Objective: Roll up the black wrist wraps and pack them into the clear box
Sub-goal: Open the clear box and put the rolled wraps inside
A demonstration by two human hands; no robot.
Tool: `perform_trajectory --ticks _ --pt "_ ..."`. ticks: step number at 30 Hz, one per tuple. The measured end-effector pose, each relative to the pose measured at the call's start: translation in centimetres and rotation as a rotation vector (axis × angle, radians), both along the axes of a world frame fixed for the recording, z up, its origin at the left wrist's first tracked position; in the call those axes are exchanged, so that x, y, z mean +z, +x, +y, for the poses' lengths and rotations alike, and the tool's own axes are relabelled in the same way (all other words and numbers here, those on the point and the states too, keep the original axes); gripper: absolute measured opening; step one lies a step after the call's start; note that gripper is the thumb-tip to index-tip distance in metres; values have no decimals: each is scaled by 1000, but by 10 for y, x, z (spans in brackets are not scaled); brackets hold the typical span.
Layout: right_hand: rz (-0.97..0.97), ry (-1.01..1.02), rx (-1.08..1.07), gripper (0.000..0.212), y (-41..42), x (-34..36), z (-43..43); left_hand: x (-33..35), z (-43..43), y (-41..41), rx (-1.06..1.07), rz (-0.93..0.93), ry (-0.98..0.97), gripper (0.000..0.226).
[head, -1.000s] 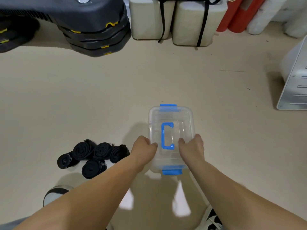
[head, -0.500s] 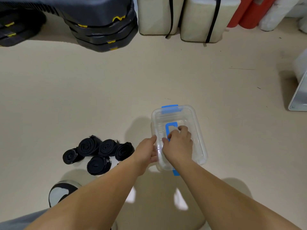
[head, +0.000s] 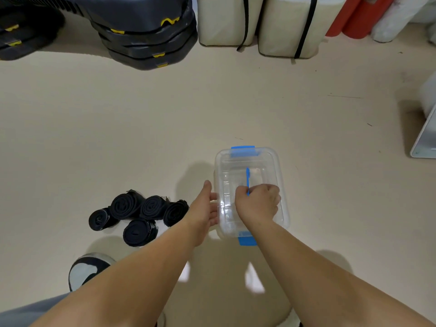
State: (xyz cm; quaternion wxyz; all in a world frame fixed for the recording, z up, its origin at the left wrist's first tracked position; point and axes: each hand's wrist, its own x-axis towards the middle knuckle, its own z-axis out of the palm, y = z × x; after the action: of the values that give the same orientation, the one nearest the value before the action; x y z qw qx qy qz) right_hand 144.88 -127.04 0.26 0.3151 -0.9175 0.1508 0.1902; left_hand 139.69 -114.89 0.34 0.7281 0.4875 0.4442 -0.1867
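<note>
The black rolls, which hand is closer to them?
Left. The left hand touches the box, just beside the rolls; the right hand grips the blue handle, farther away.

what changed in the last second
The right hand moved from the right side of the clear box onto its lid and now grips the blue handle, raised upright. The left hand stayed at the box's left side; the rolled wrist wraps did not move.

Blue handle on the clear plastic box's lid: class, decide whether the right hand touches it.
Touching. The head view shows the right hand gripping the raised blue handle of the clear plastic box.
</note>
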Motion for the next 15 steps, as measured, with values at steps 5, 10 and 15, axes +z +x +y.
perform_trajectory --ticks 5,10,15 --pt "15 45 -122 28 10 8 -26 -3 3 1 -111 65 121 52" --pt "57 98 9 54 -2 20 -44 3 -11 1 -182 61 28 67" --pt "121 298 -91 49 2 32 -32 2 0 -4 -115 134 -38 77"
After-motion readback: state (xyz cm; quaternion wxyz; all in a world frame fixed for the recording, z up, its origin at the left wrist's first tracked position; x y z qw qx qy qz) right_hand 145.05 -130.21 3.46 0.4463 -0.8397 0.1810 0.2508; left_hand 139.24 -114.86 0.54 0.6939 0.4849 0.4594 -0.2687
